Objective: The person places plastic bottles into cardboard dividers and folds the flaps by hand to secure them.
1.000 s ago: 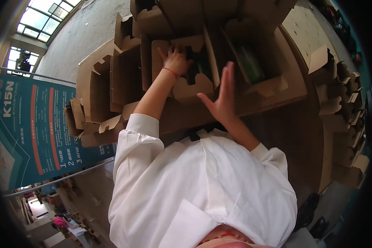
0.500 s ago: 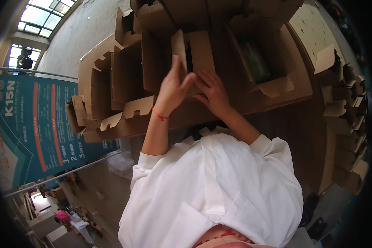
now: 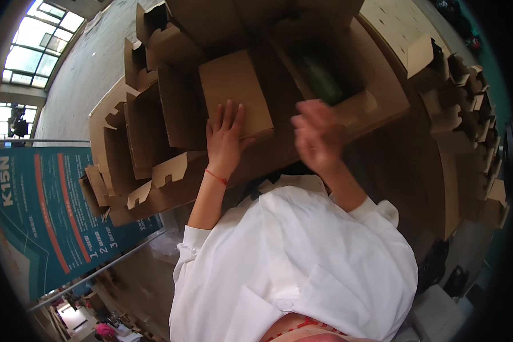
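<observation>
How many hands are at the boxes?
2. Left hand: fingers spread on the closed box. Right hand: blurred, right of that box, near the open box holding something green. Neither is hidden.

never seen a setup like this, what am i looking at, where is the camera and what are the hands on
There is no robot here: these are a person's own bare hands. The view comes from the left of two cameras worn on the head, looking down; its fisheye lens bends straight edges. The left hand rests open on a closed cardboard box, gripping nothing. The right hand is raised beside it, too blurred to tell whether it holds anything. Open boxes stand to the left; another open box on the right contains something green, too dim to identify.
</observation>
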`<state>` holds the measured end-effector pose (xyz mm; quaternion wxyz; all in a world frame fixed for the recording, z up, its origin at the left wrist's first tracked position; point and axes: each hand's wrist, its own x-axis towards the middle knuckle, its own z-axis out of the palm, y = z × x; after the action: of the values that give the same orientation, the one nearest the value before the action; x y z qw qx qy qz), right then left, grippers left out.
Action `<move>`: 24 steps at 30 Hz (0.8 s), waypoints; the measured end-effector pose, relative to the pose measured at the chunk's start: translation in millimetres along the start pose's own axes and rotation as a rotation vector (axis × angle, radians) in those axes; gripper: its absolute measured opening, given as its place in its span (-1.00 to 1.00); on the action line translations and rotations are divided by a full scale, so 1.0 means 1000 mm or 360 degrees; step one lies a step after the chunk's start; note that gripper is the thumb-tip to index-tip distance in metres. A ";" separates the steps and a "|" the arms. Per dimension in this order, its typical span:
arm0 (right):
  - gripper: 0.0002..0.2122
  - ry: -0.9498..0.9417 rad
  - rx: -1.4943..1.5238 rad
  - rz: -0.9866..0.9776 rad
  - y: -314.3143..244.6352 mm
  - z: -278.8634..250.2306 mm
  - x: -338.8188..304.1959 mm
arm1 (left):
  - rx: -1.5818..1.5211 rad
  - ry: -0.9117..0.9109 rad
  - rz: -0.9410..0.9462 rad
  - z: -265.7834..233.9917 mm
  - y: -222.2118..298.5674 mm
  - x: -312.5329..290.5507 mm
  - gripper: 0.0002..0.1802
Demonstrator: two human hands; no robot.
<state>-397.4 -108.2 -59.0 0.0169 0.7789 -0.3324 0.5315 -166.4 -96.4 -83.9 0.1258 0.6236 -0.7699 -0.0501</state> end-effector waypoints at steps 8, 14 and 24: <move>-0.65 0.0252 -0.0003 0.0803 0.089 -0.101 -0.032 | -0.0037 -0.0095 0.0044 0.000 0.022 0.037 -0.02; -0.64 -0.0055 -0.0236 0.0326 0.092 -0.076 -0.053 | 0.0047 -0.0047 -0.0051 0.023 0.021 0.063 -0.17; -0.69 -0.0240 -0.0282 0.0470 0.118 -0.027 -0.037 | -0.0123 0.0215 -0.0198 0.064 -0.006 0.183 -0.21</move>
<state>-491.0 -171.7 -116.6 -0.0177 0.7547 -0.4891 0.4370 -211.9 -281.2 -123.1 0.1979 0.6669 -0.7170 -0.0451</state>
